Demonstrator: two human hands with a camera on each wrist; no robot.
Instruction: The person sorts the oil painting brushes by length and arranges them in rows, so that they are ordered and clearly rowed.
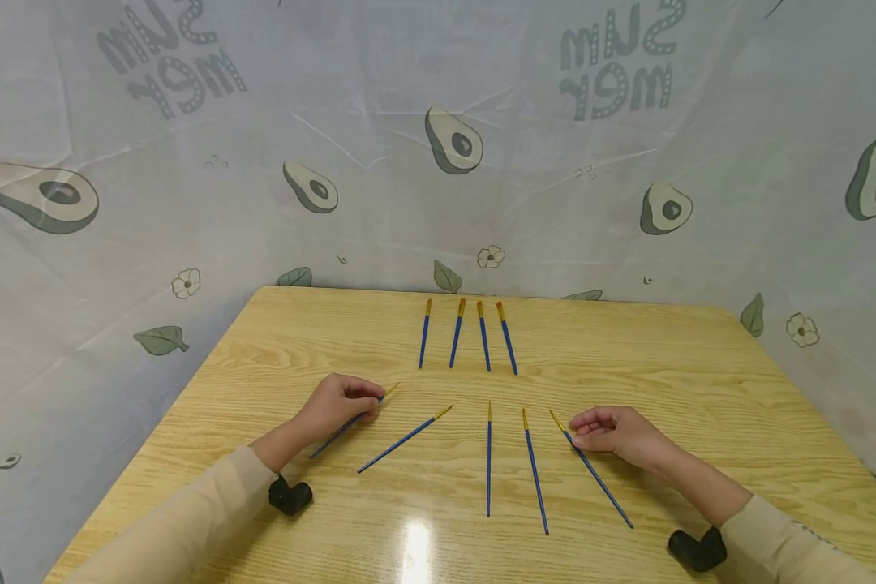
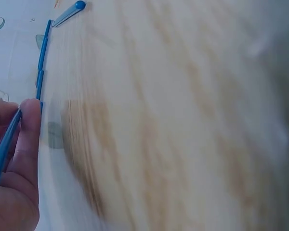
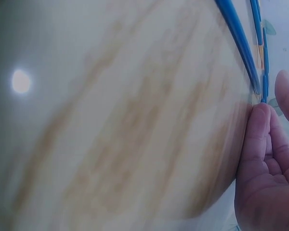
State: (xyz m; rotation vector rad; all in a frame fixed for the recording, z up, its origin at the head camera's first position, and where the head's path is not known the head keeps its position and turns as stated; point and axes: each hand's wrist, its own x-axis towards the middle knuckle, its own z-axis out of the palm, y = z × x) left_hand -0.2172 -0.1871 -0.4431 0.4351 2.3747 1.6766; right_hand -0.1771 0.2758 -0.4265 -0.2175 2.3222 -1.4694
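My left hand (image 1: 341, 401) pinches a thin blue paintbrush (image 1: 336, 435) between thumb and fingers near its gold ferrule; the left wrist view shows the blue handle (image 2: 4, 159) running across the palm. Right of it a second paintbrush (image 1: 401, 444) lies slanted on the table. My right hand (image 1: 620, 434) is beside the upper part of the rightmost paintbrush (image 1: 600, 480). In the right wrist view its thumb (image 3: 288, 94) stands apart from the fingers, with no brush between them. Two more brushes, one nearly upright in view (image 1: 489, 462) and one tilted (image 1: 535, 478), lie between the hands.
Farther back, several shorter blue paintbrushes with orange-brown bristles form a row, among them the leftmost brush (image 1: 425, 337). They lie on a wooden table (image 1: 628, 349). A patterned sheet (image 1: 380, 227) hangs behind it. Black objects (image 1: 289, 495) show beneath both wrists.
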